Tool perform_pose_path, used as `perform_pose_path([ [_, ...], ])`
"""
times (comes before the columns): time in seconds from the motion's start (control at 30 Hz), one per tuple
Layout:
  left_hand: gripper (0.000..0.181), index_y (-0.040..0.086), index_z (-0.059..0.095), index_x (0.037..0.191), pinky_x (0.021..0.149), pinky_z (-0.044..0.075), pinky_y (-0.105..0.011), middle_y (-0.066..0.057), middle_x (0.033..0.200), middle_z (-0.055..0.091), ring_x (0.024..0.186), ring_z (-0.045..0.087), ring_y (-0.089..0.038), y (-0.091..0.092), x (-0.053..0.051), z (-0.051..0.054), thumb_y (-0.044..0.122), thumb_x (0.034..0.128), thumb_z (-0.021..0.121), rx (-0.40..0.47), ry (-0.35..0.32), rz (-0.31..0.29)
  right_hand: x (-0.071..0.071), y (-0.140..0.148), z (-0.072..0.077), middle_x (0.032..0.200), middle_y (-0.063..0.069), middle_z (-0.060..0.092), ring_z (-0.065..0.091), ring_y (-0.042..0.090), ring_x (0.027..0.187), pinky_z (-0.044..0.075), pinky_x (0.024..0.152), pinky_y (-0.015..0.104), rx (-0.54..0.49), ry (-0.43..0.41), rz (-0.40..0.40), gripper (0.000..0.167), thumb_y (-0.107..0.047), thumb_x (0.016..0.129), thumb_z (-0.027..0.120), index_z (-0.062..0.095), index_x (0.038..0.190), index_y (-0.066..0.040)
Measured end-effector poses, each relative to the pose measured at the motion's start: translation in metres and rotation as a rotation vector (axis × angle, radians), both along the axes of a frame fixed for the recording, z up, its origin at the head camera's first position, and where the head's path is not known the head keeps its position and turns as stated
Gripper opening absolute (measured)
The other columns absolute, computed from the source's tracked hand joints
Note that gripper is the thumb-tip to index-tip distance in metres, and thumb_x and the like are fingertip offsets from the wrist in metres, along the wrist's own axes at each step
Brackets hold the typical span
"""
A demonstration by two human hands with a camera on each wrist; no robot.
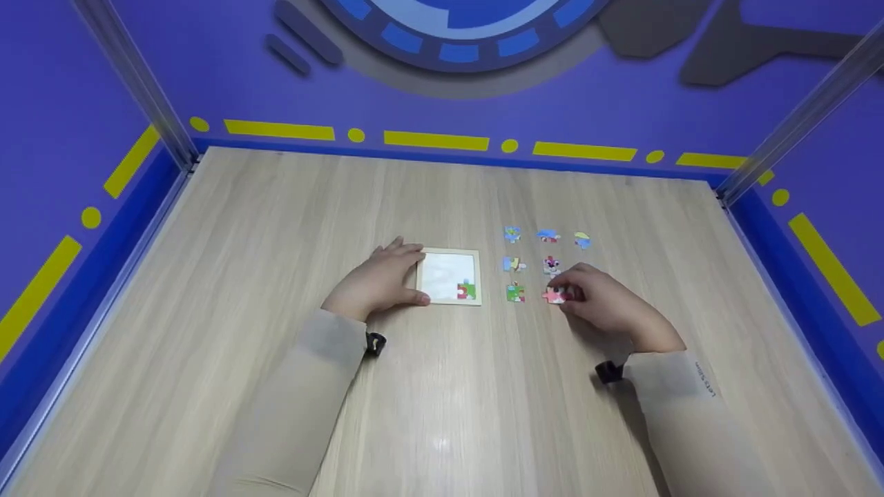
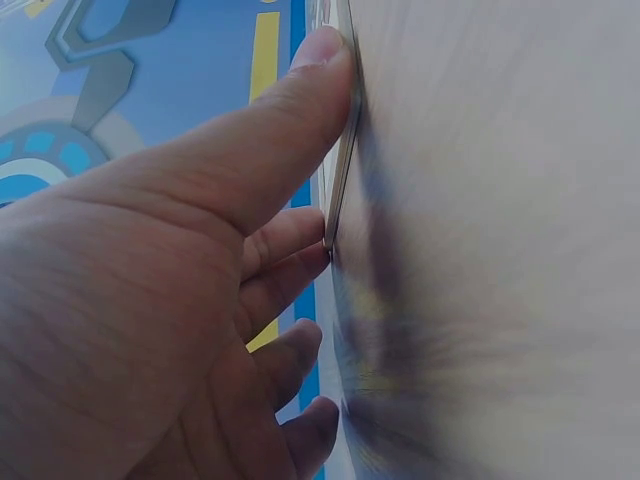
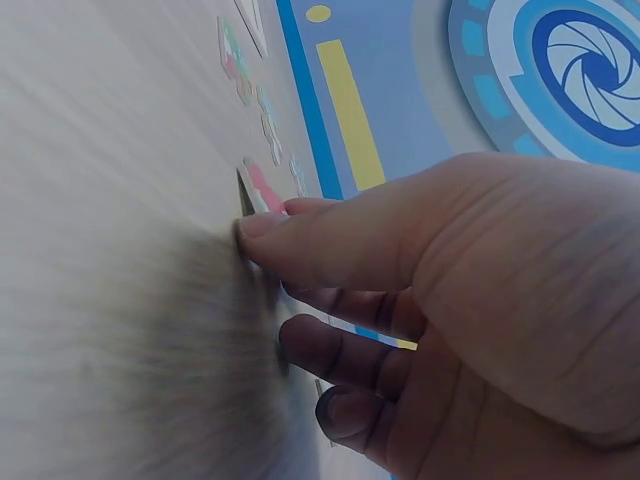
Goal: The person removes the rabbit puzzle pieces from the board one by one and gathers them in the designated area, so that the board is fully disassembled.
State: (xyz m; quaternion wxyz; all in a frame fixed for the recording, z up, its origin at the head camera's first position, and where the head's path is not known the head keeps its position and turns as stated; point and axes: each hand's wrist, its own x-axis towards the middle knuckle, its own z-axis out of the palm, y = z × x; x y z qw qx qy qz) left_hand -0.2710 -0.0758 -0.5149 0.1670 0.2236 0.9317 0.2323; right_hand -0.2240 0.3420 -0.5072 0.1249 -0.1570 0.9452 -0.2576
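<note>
A square wooden puzzle frame [image 1: 449,305] with a white base lies on the table, one green-and-red puzzle piece [image 1: 467,290] in its near right corner. My left hand [image 1: 376,279] holds the frame by its left side, thumb at the near corner and forefinger at the far one. In the left wrist view the thumb [image 2: 320,60] lies over the frame's edge [image 2: 345,150]. My right hand [image 1: 604,300] pinches a pink puzzle piece [image 1: 552,295] between thumb and fingers. The right wrist view shows this pink piece [image 3: 262,188] tilted, one edge raised off the table.
Loose pieces lie in rows right of the frame: a green one [image 1: 515,293], a blue-and-yellow one [image 1: 513,264], one with an animal face [image 1: 551,265], and several farther back, including a blue-and-red one [image 1: 549,236]. Blue-purple walls [image 1: 442,110] border the wooden table [image 1: 442,400].
</note>
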Motion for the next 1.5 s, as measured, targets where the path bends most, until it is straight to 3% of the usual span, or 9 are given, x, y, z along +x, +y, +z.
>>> perform_pose_path([
  [0.4, 0.094, 0.004, 0.047, 0.172, 0.149, 0.011, -0.057, -0.01, 0.187, 0.035, 0.18, 0.013, -0.037, 0.0, 0.0, 0.0, 0.044, 0.0982, 0.089, 0.01, -0.001, 0.002, -0.001, 0.0, -0.001, 0.124, 0.01, 0.07, 0.062, 0.024, 0.108, 0.054, 0.095, 0.041, -0.012, -0.006, -0.005, 0.03, -0.006, 0.105, 0.076, 0.078, 0.135, -0.008],
  [0.67, 0.093, 0.005, 0.047, 0.171, 0.149, 0.012, -0.057, -0.009, 0.186, 0.036, 0.18, 0.014, -0.036, 0.0, 0.001, 0.001, 0.045, 0.0984, 0.089, 0.003, 0.005, 0.009, 0.001, -0.01, 0.004, 0.131, 0.012, 0.07, 0.061, 0.022, 0.107, 0.053, 0.089, 0.028, -0.138, -0.03, -0.03, 0.034, -0.015, 0.107, 0.078, 0.076, 0.141, -0.01],
  [0.87, 0.094, 0.005, 0.047, 0.172, 0.149, 0.011, -0.057, -0.009, 0.187, 0.035, 0.18, 0.013, -0.037, 0.0, 0.001, 0.001, 0.046, 0.0981, 0.089, -0.003, 0.008, 0.013, 0.002, -0.031, 0.005, 0.139, 0.011, 0.071, 0.06, 0.024, 0.109, 0.052, 0.094, 0.036, -0.2, -0.002, -0.014, 0.031, -0.022, 0.11, 0.076, 0.077, 0.139, -0.011],
  [1.07, 0.094, 0.005, 0.047, 0.172, 0.149, 0.01, -0.056, -0.009, 0.187, 0.034, 0.18, 0.012, -0.037, 0.001, 0.001, 0.0, 0.045, 0.0976, 0.089, 0.004, 0.001, 0.015, 0.004, -0.06, 0.003, 0.139, 0.01, 0.072, 0.062, 0.021, 0.107, 0.055, 0.092, 0.031, -0.229, -0.032, 0.06, 0.031, -0.02, 0.109, 0.076, 0.077, 0.139, -0.011],
  [1.33, 0.094, 0.005, 0.047, 0.172, 0.149, 0.01, -0.056, -0.009, 0.187, 0.034, 0.18, 0.012, -0.037, 0.001, 0.001, 0.001, 0.045, 0.0979, 0.089, 0.008, -0.008, 0.012, -0.003, -0.098, 0.014, 0.148, 0.012, 0.068, 0.066, 0.03, 0.115, 0.057, 0.099, 0.041, -0.218, -0.027, 0.118, 0.039, -0.02, 0.108, 0.075, 0.073, 0.146, -0.009],
  [1.5, 0.094, 0.006, 0.047, 0.172, 0.149, 0.011, -0.057, -0.009, 0.187, 0.035, 0.18, 0.013, -0.037, 0.001, 0.002, 0.001, 0.046, 0.098, 0.089, 0.012, -0.012, 0.021, -0.008, -0.119, 0.021, 0.151, 0.011, 0.068, 0.066, 0.031, 0.116, 0.057, 0.094, 0.041, -0.2, -0.023, 0.106, 0.045, -0.023, 0.108, 0.075, 0.07, 0.151, -0.011],
])
